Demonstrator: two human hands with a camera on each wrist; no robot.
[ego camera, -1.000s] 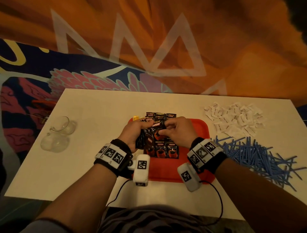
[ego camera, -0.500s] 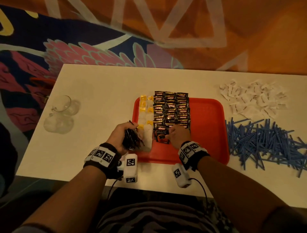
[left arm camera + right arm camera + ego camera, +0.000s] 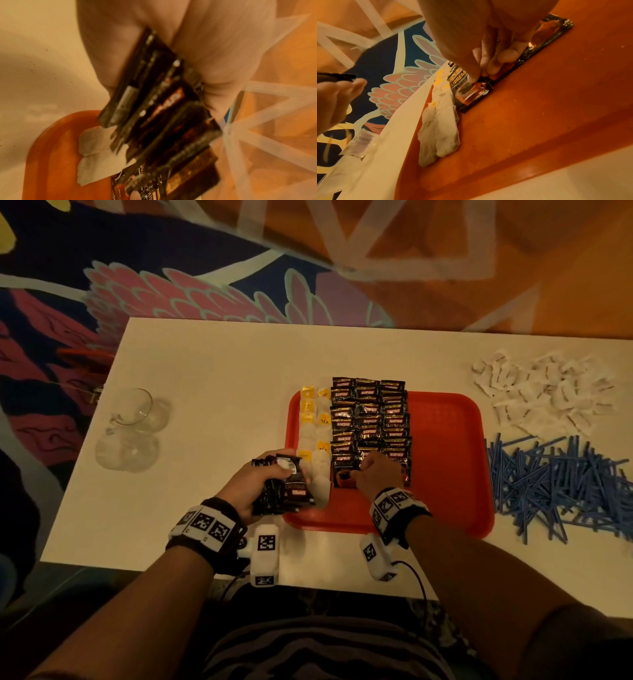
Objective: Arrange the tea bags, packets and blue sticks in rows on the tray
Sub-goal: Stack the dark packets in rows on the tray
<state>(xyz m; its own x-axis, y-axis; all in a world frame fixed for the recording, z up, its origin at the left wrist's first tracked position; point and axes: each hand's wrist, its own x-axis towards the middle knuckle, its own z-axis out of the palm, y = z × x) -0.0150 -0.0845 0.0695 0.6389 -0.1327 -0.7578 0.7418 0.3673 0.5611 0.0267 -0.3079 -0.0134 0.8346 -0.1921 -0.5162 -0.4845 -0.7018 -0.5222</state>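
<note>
Left hand holds a stack of packets; right hand sets one down on the red tray.

The left hand (image 3: 255, 486) has its grip closed round a stack of black packets (image 3: 284, 491), held over the tray's (image 3: 448, 460) near left corner, above the white tea bags (image 3: 313, 440) that lie in two columns along the tray's left side. The right hand (image 3: 378, 472) rests on the tray just right of it; its fingertips (image 3: 488, 67) are curled down and press the near end of a single black packet (image 3: 471, 93), which lies flat at the near end of the packet rows (image 3: 371, 422) beside the tea bags. On the counter (image 3: 212, 378), right of the tray, lies a heap of blue sticks (image 3: 555, 487) and behind it a pile of white packets (image 3: 541, 392), both well apart from either hand. Two clear glass cups (image 3: 132, 429) stand at the far left.
</note>
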